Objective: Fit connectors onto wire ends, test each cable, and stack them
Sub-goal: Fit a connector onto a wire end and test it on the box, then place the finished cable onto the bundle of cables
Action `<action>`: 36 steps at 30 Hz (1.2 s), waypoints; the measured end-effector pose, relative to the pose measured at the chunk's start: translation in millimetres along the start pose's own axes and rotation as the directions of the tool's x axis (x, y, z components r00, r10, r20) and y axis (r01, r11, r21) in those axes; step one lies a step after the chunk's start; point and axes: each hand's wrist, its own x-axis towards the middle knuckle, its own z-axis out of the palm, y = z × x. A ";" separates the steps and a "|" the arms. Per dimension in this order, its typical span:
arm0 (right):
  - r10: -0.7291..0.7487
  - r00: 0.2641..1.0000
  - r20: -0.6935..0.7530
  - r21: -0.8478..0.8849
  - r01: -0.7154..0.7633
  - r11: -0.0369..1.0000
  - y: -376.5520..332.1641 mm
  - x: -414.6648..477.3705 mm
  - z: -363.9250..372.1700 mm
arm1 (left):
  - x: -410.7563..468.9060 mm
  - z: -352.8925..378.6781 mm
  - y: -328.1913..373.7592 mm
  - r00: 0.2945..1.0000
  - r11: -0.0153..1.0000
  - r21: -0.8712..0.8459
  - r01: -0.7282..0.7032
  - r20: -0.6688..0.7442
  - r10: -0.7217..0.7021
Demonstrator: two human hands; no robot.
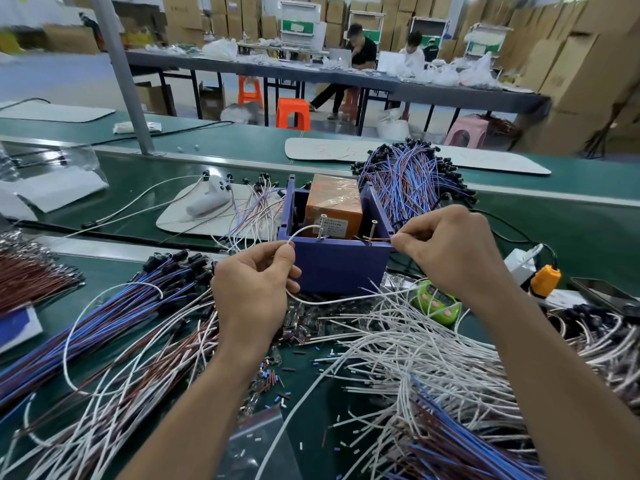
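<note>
Containment: the open-topped purple plastic box [337, 263] on the green work surface [194, 168] holds an orange block wrapped in clear film [334, 206], and two upright brass screws [347, 230] stand at its front rim. Left hand [254, 292] pinches a thin white wire [304, 232] between thumb and forefinger, the wire arching up and rightward to the left screw with its long axis roughly left-to-right. Right hand [450, 251] pinches a dark reddish wire end [375, 240] lying horizontally and pointing left at the right screw, above the loose white wire pile [415, 341].
</note>
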 end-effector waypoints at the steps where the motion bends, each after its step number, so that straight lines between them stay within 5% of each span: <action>1: -0.001 1.000 -0.002 -0.004 0.001 1.000 0.4 0.3 0.4 | 0.1 0.0 0.0 1.000 1.000 -0.003 0.003 0.000 -0.003; 10: 0.010 1.000 -0.022 0.032 -0.009 0.999 -3.3 -7.7 -5.1 | -1.6 -0.8 2.4 0.999 0.999 -0.040 0.031 -0.006 -0.031; 19: 0.026 0.929 0.369 0.056 -0.050 0.997 -29.5 -45.9 3.9 | -11.1 -7.4 17.6 0.999 0.996 -0.070 -0.047 -0.026 0.045; 24: 0.038 0.907 0.419 0.113 -0.094 0.989 -38.4 -80.6 45.3 | -5.0 -15.7 27.8 0.971 0.915 -0.350 0.201 -0.052 -0.233; 28: 0.068 0.881 0.468 0.065 -0.111 0.992 -36.6 -90.1 58.3 | -0.1 -28.1 24.4 0.943 0.862 -0.434 0.262 -0.075 -0.325; 32: 0.065 0.892 0.447 0.130 -0.136 0.982 -37.6 -88.7 49.9 | 4.3 -35.7 17.6 0.944 0.906 -0.358 0.226 -0.149 -0.294; 36: 0.050 0.893 0.447 0.008 -0.060 0.998 -40.4 -87.3 48.1 | 9.0 -42.2 8.8 0.941 0.948 -0.246 0.201 -0.221 -0.256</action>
